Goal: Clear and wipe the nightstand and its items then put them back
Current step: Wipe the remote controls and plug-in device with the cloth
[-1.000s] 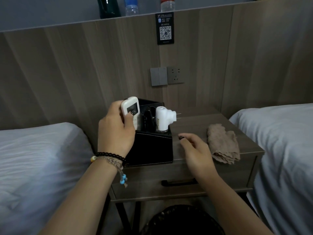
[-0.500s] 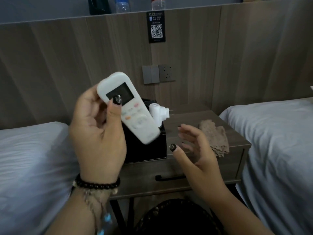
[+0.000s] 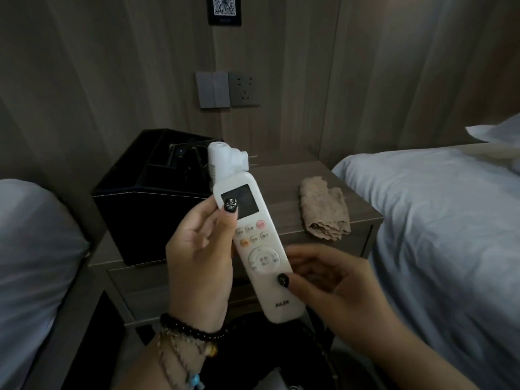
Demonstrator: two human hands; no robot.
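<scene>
Above the nightstand (image 3: 284, 175), left hand (image 3: 199, 257) and right hand (image 3: 334, 285) each clamp a grip on the remote (image 3: 261, 249).

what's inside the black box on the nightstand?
In the black box: a white plug-in device standing at its right side and dark items, maybe cables, behind. The lower part is hidden by its walls.

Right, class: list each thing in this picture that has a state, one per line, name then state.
remote: held up by both hands, buttons facing the camera
left hand: grips remote
right hand: pinches remote's lower end
cloth: crumpled on nightstand
black organizer box: open-topped, upright
white plug-in device: unplugged, in box
</scene>
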